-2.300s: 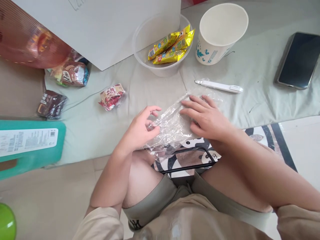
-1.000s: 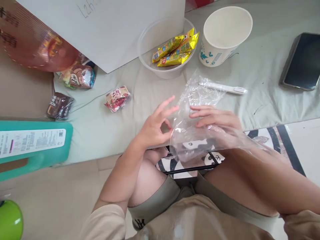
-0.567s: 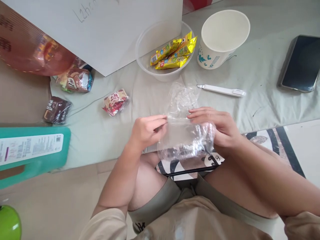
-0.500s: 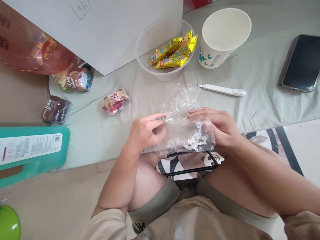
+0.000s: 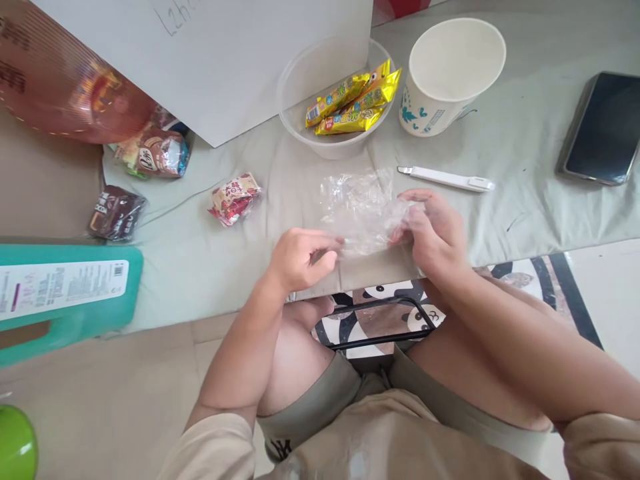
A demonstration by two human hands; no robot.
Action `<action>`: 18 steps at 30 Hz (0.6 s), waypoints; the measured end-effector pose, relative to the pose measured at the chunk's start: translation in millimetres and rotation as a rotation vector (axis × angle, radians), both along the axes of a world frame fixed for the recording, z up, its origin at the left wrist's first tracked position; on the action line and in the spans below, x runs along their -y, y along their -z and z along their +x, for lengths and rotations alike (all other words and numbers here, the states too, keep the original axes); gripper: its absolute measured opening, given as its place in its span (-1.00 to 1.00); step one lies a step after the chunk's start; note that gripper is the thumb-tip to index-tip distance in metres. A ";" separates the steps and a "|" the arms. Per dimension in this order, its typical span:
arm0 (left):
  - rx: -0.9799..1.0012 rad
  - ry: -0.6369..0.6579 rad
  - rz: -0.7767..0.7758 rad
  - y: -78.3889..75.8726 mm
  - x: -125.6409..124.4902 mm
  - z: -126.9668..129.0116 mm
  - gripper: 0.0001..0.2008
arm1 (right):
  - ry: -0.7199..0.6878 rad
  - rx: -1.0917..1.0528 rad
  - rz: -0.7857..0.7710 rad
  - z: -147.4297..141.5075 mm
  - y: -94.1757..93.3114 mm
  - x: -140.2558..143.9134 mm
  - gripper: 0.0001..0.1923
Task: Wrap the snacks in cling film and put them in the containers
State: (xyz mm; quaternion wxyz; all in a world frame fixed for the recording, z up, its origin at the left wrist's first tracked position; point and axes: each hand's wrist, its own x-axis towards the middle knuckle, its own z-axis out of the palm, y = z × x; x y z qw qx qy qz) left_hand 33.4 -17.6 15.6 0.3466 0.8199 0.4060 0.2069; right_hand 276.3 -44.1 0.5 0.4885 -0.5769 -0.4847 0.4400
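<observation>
A crumpled clear plastic bag lies on the pale green cloth in front of me. My left hand pinches its near left edge between thumb and fingers. My right hand grips its right end, with the film bunched over the fingertips. Both hands rest low over the cloth's front edge, above my knees.
Behind the bag stand a clear bowl with yellow snack packets, a white paper cup and a white utility knife. A phone lies right. A red-and-white sweet pack, dark wrappers and a teal stool are left.
The bag was lifted and held up between both hands; now it is folded smaller and lies lower and farther out on the cloth, both hands still on it.
</observation>
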 end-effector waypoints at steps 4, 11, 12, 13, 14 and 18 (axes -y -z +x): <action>0.088 -0.173 -0.003 2.2 -0.5 13.3 -0.72 | 0.007 0.078 -0.048 -4.9 -0.4 -2.1 -0.69; 0.022 -0.096 0.035 12.8 -7.5 9.7 -0.50 | 0.013 0.185 -0.029 1.5 0.3 -5.5 -0.75; -0.026 -0.073 0.045 13.4 -8.1 7.5 -0.46 | 0.016 0.209 -0.019 3.1 0.9 -6.7 -0.75; -0.063 -0.049 0.059 13.7 -8.4 5.7 -0.43 | 0.016 0.235 -0.012 4.6 1.5 -8.1 -0.76; -0.087 -0.023 0.079 13.7 -8.3 4.6 -0.41 | 0.014 0.258 -0.009 5.7 2.0 -9.6 -0.77; -0.113 0.084 0.181 13.9 -6.9 5.0 -0.45 | 0.016 0.301 -0.028 7.2 2.0 -14.7 -0.81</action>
